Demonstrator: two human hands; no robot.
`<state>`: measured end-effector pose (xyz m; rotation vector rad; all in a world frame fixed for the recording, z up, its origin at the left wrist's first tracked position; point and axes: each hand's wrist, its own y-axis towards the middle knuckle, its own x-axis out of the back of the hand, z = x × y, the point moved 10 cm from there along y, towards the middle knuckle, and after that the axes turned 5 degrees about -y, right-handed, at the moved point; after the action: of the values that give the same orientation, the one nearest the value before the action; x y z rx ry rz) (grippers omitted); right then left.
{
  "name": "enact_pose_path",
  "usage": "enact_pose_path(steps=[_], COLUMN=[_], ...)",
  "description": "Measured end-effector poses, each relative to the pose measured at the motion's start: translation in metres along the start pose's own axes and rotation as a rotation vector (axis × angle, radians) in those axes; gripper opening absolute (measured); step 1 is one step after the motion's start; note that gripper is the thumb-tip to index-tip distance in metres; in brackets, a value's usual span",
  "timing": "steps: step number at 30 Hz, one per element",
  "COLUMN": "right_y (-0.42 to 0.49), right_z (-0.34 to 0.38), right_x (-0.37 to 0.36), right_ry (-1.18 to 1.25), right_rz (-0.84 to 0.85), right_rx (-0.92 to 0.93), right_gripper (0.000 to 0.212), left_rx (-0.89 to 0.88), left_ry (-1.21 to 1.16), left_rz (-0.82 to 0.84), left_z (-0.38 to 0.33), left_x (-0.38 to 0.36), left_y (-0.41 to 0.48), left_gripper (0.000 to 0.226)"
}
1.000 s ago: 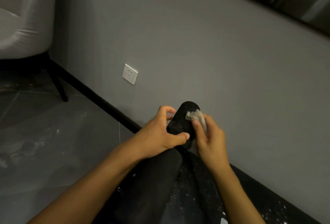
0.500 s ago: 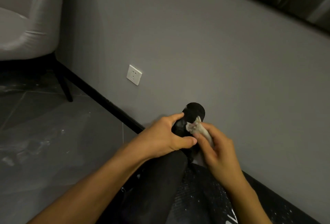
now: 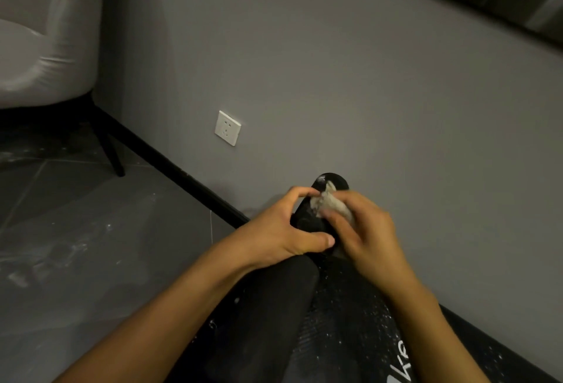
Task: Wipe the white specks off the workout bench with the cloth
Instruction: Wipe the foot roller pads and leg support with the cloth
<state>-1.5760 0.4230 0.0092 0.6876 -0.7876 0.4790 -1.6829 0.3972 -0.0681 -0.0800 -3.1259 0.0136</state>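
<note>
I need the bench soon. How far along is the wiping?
Nothing looks finished yet. In hand: the left hand grips the black end pad while the right hand holds the cloth against it; a pale smudge shows at the pad's tip. Left: white specks dot the bench top nearer the camera.

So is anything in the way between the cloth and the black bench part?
Nothing visible. The right hand holds the cloth right against the bench's black padded end. The left hand grips that same end just beside the cloth, so its fingers could crowd the wiping.
</note>
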Motion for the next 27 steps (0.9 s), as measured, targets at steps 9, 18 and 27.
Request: enact_pose_path(steps=[9, 18, 27], right_y=[-0.022, 0.010, -0.001], right_z=[0.012, -0.019, -0.032], right_x=[-0.003, 0.003, 0.022], right_ry=[0.179, -0.027, 0.102], right_rz=[0.138, -0.143, -0.197], right_rx=[-0.012, -0.106, -0.190], right_gripper=[0.015, 0.012, 0.013], left_rx=[-0.079, -0.040, -0.030], left_ry=[0.149, 0.120, 0.493], left_rz=[-0.103, -0.094, 0.135], left_z=[-0.009, -0.007, -0.032], left_x=[0.008, 0.008, -0.013], left_y=[-0.006, -0.007, -0.027], left_gripper=[0.083, 0.076, 0.056])
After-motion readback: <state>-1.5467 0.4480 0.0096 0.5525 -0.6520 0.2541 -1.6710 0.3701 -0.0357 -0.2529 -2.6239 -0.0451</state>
